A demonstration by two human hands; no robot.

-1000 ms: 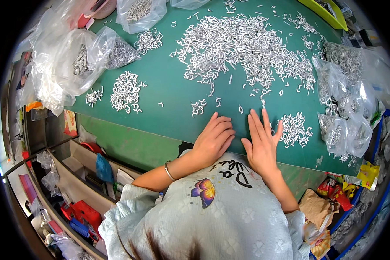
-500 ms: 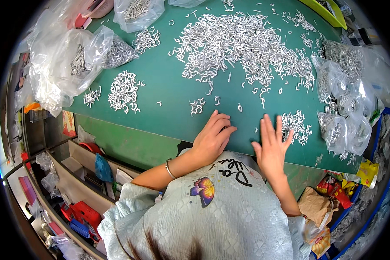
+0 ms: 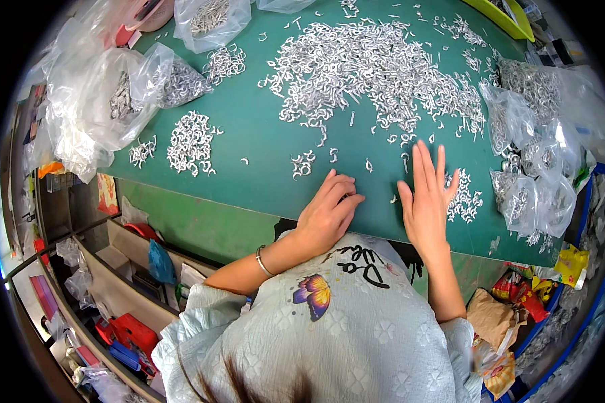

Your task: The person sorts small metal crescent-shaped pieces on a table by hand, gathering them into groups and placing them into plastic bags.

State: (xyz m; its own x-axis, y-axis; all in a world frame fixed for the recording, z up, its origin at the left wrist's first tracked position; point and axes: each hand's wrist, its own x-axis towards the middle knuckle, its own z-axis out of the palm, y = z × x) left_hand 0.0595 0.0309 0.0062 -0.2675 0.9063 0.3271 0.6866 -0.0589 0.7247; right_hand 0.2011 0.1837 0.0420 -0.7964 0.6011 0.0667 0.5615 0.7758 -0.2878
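My left hand (image 3: 326,215) rests palm down on the green table (image 3: 262,148) close to its front edge, with the fingers loosely bent and nothing visible in them. To its right, my right hand (image 3: 427,198) lies flat with the fingers spread. Its fingertips reach toward the scattered edge of a big heap of small silver metal hooks (image 3: 376,67). A small pile of the same hooks (image 3: 465,196) lies just right of that hand, touching its little finger. A few single hooks (image 3: 302,163) lie ahead of my left hand.
Clear plastic bags of hooks stand at the left (image 3: 107,101) and right (image 3: 538,154) of the table. Another small pile (image 3: 189,142) lies at the left. Open shelves with red and blue items (image 3: 128,329) sit below the table edge, and coloured wrappers (image 3: 517,295) lie at the lower right.
My right hand has slid right and forward, away from my left hand, to beside the small pile. My left hand stayed in place and its fingers bent a little.
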